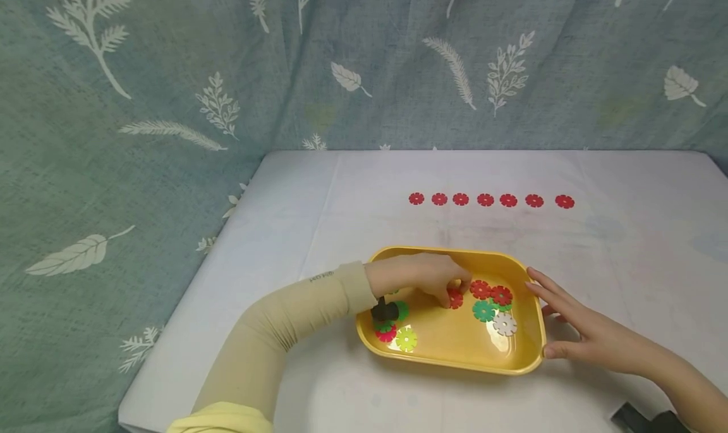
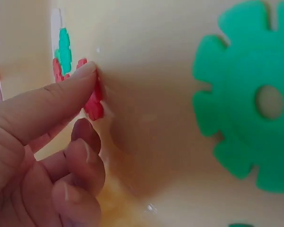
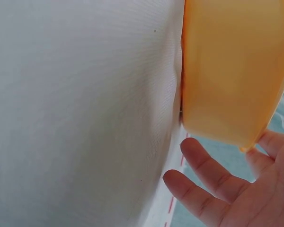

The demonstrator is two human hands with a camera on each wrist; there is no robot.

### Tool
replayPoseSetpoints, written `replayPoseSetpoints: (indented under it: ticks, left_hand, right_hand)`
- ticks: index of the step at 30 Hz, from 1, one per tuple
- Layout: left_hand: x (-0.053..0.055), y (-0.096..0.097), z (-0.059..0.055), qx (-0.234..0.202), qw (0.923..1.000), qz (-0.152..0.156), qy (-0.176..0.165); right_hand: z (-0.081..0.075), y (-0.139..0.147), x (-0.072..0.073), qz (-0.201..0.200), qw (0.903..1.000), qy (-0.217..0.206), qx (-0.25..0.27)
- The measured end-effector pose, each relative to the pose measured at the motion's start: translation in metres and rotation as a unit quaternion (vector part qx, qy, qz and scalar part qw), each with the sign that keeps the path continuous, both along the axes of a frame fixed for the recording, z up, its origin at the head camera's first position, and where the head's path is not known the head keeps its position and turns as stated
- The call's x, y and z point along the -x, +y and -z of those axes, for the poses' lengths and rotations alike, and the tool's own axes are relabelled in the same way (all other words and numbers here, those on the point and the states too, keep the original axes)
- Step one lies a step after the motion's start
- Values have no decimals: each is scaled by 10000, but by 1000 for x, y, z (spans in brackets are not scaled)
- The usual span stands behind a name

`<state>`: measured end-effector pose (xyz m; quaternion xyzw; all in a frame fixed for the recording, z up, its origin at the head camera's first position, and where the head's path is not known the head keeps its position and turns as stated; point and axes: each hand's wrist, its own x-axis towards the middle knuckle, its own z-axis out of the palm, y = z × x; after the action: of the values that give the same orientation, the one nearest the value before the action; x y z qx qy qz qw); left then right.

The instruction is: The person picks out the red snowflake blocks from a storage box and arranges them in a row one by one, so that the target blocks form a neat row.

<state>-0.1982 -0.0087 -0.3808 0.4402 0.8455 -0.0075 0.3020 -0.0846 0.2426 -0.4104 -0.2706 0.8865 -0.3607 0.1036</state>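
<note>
A yellow plastic basin (image 1: 443, 361) stands on the white-covered table. My left hand (image 1: 429, 276) reaches down into it, thumb and forefinger pinching a red notched disc (image 1: 455, 299) at the basin floor. In the left wrist view the thumb overlaps the edge of that red disc (image 2: 95, 103), and the other fingers curl in below. At the basin's right end, my right hand (image 1: 591, 335) rests against the rim with fingers spread and fairly straight. The right wrist view shows two fingertips (image 3: 193, 146) apart from the basin's outer wall (image 3: 232, 71).
More notched discs lie in the basin: red (image 1: 480, 289), green (image 1: 483, 311) and white (image 1: 505, 323) ones at right, a yellow-green one (image 1: 406, 339) at left. Behind the basin runs a row of several red discs (image 1: 485, 200). A leaf-patterned curtain (image 1: 387, 60) hangs beyond the table.
</note>
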Motion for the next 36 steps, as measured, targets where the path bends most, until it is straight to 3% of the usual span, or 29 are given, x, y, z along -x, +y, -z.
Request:
replayPoseSetpoints:
  ticks: [9,17,21,27,36]
  left_hand:
    - [1,-8,2,-328,9987,136,-378]
    - [3,-11,3,-695,9972,208,-172]
    - [3,-12,4,-787,9956,-136,-499]
    - [2,-12,4,-900,9870,-750,-1097]
    - [4,-13,4,-1255,9777,-931,-1403]
  right_hand:
    - [-1,0,1,52,9998,-152,-68]
    - [-5,-2,0,107,9997,-184,-129]
    - [-5,-2,0,92,9999,-130,-62]
    - [-3,-2,0,48,10000,-75,-38]
    - [-4,-1,0,40,9999,-86,-34]
